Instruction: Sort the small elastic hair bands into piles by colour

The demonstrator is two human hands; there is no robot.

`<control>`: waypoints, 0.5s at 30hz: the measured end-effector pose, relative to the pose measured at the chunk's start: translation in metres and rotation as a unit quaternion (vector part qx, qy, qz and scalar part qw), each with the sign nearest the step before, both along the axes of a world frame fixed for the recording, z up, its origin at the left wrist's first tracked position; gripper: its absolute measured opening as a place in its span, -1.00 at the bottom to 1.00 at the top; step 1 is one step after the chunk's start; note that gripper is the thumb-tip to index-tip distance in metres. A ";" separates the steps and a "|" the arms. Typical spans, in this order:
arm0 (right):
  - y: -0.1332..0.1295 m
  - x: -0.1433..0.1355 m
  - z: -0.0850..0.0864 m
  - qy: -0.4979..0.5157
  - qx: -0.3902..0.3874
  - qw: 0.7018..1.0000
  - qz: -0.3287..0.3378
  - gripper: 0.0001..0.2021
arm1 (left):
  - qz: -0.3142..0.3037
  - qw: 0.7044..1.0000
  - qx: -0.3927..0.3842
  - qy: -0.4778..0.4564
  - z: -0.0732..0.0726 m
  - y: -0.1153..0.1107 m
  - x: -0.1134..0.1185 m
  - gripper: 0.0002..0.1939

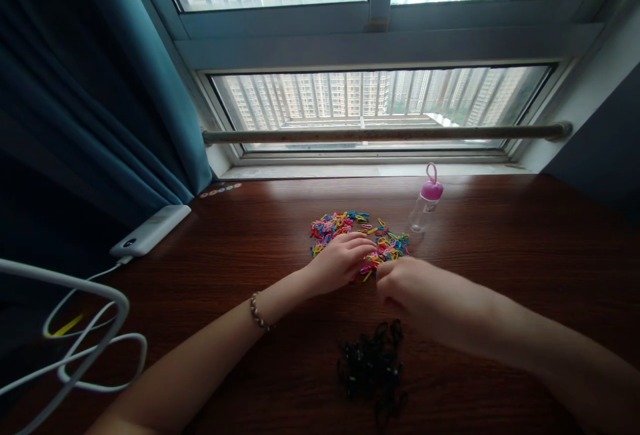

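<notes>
Small multicoloured clips or bands (pixel 393 246) lie in a loose pile on the dark wooden table (pixel 500 248), spread to the left and right. My left hand (pixel 345 258) rests over the pile's middle, palm down with its fingers stretched to the right; a braided bracelet is on that wrist. Just right of it, at the pile's near edge, my right hand (pixel 400 282) has its fingers curled together, and anything between them is hidden. Nearer to me sits a tangled heap of black bands or clips (pixel 373 362).
Behind the pile to the right stands a clear bottle with a pink lid (pixel 431 190). A white power bank (pixel 150 230) with white cables (pixel 117 302) is at the left, beside a blue curtain (pixel 150 88). A metal rail (pixel 380 134) crosses the window.
</notes>
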State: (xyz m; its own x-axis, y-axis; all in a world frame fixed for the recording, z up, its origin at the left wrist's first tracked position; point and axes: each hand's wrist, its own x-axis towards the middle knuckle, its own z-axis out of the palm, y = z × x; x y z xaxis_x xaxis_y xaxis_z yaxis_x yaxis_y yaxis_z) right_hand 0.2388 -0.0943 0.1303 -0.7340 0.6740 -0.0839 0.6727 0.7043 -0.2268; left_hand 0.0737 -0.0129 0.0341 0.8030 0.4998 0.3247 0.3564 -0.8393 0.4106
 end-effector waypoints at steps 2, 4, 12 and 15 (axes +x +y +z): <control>-0.019 -0.015 -0.007 -0.017 -0.001 1.000 0.012 -0.86 | -0.008 0.999 0.022 0.048 -0.006 -0.001 0.002 -0.59; -0.032 -0.025 -0.016 -0.033 -0.005 0.999 0.021 -0.91 | -0.018 0.995 0.025 0.091 -0.009 -0.003 0.003 -0.50; -0.050 -0.029 -0.014 -0.101 0.010 0.991 0.085 -0.86 | -0.039 0.993 0.018 0.109 -0.006 -0.004 0.001 -0.62; -0.051 -0.029 -0.020 -0.088 0.022 0.992 0.084 -0.87 | -0.048 0.995 0.011 0.089 -0.006 -0.003 0.001 -0.65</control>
